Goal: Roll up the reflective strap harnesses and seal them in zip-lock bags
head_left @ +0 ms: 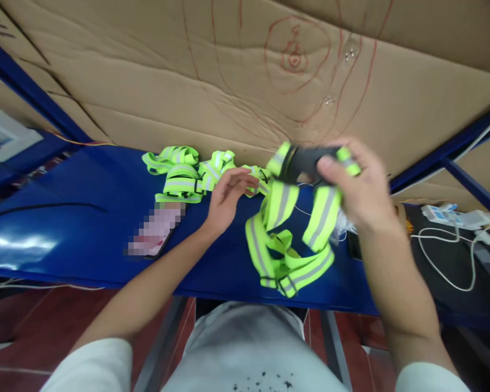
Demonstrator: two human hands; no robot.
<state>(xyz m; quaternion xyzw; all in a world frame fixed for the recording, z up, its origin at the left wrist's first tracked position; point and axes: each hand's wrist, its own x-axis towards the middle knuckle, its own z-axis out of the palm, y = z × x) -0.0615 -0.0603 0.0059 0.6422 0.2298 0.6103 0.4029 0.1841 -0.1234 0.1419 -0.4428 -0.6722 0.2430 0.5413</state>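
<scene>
A yellow-green reflective harness (322, 218) with grey stripes hangs in loops over the blue table. My right hand (363, 185) is closed on its upper part, at a black piece (308, 163) joined to the straps. To the left of it, my left hand (231, 198) is held out with fingers apart and nothing in it. Behind and beside the left hand lies a pile of folded reflective straps (182, 174) of the same colour, with black buckles. Whether the left fingertips touch the straps behind them, I cannot tell.
A phone (157, 231) lies on the blue table (73, 218), left of my left forearm. Cardboard (147, 71) with red drawn lines rises behind the table. A black cable (44, 207) crosses the left side. White cords (445, 237) and small boxes (457, 218) lie at the right.
</scene>
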